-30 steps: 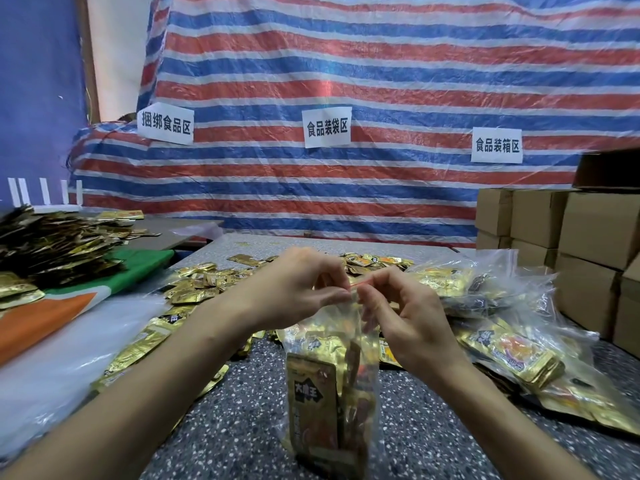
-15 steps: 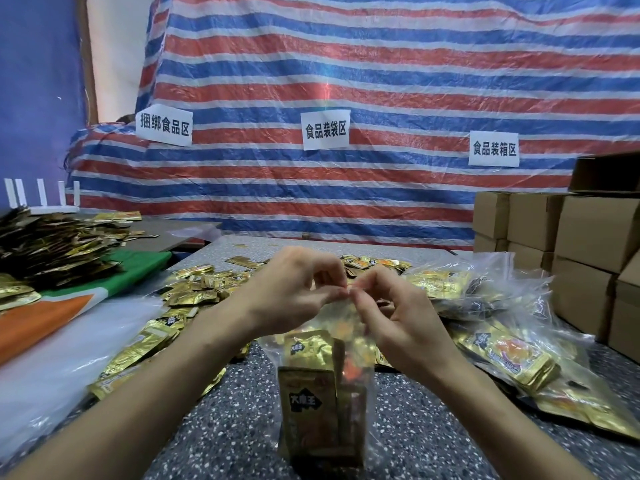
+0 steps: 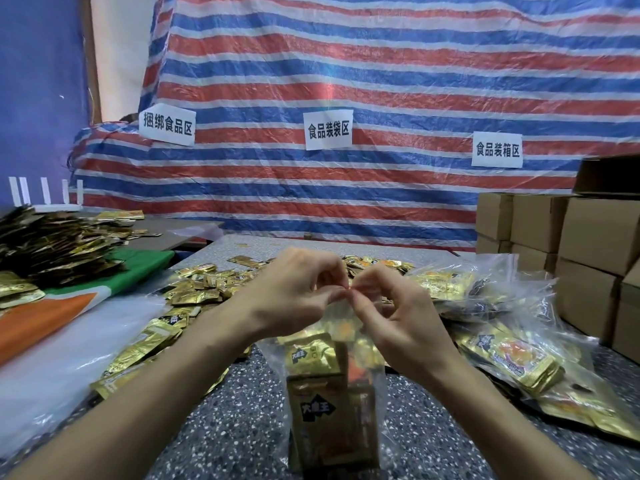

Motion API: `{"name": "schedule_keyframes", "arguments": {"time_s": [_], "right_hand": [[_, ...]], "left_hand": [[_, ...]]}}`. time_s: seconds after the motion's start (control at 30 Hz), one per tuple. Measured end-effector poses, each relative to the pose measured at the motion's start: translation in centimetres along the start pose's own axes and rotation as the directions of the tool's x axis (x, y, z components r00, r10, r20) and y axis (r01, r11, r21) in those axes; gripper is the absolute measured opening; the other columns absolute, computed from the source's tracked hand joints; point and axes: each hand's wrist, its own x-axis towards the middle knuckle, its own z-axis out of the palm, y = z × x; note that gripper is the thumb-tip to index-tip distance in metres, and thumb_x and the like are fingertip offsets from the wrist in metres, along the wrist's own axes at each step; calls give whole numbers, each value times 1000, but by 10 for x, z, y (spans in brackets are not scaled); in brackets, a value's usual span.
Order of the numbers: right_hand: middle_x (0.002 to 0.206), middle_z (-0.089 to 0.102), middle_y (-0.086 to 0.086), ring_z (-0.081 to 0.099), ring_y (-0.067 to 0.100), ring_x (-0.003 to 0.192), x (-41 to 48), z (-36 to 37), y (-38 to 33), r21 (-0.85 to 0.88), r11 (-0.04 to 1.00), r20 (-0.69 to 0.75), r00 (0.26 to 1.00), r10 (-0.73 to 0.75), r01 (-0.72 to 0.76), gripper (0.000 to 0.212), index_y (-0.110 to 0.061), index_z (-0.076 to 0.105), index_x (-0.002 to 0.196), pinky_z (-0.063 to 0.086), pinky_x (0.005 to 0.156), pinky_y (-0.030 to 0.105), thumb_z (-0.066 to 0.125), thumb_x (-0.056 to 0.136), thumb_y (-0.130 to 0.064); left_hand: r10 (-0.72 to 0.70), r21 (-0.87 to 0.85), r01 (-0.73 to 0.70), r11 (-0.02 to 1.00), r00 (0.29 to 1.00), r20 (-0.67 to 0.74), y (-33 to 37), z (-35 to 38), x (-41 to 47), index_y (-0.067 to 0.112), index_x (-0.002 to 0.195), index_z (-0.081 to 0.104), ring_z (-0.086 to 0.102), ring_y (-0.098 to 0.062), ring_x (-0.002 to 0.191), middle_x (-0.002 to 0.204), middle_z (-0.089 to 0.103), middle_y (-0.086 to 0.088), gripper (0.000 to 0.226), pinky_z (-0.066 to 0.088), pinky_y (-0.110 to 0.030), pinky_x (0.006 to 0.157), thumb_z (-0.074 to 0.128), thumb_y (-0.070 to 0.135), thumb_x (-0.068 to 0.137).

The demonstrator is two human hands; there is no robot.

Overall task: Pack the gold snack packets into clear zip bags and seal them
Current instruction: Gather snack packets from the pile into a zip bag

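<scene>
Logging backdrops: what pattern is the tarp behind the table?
The tarp shows red, blue and white horizontal stripes; head view.

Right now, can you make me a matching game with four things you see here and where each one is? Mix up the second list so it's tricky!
Things:
1. zip bag
2. cardboard boxes
3. loose gold packets
4. paper signs

Places:
A. stuck on the striped tarp
B. pinched at its top by the left hand and the right hand
C. stacked at the far right
D. scattered on the table, to the left of both hands

Pairs: 1-B, 2-C, 3-D, 4-A
</scene>
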Motion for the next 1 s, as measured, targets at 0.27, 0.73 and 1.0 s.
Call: {"name": "schedule_keyframes", "arguments": {"time_s": [0.27,0.73,1.0], "right_hand": [[79,66,-3,63,21,73,0,-7,4,26,997,65,995,71,-72,3,-20,69,89,51,62,55,70,92,-22],[82,66,-6,60,13,72,2,-5,3,-28,994,82,991,108,-106,10,-23,67,90,48,59,41,65,96,-15],[80,68,-14,64,13,74,2,-6,-1,-3,992,62,990,125,-125,8,-23,71,89,53,64,51,72,92,-16]], "left_hand": [[-25,-106,33,994,997,80,-4,-6,-2,13,95,74,59,3,71,80,69,9,8,43,-11,64,70,18,90],[-11,-72,15,997,999,48,-5,-3,-4,14,93,73,64,-7,74,82,72,3,8,49,-16,63,71,21,90],[-74,-82,85,993,989,128,-6,-10,-6,15,96,73,64,-7,80,88,72,2,9,51,-19,68,68,20,92]]}}
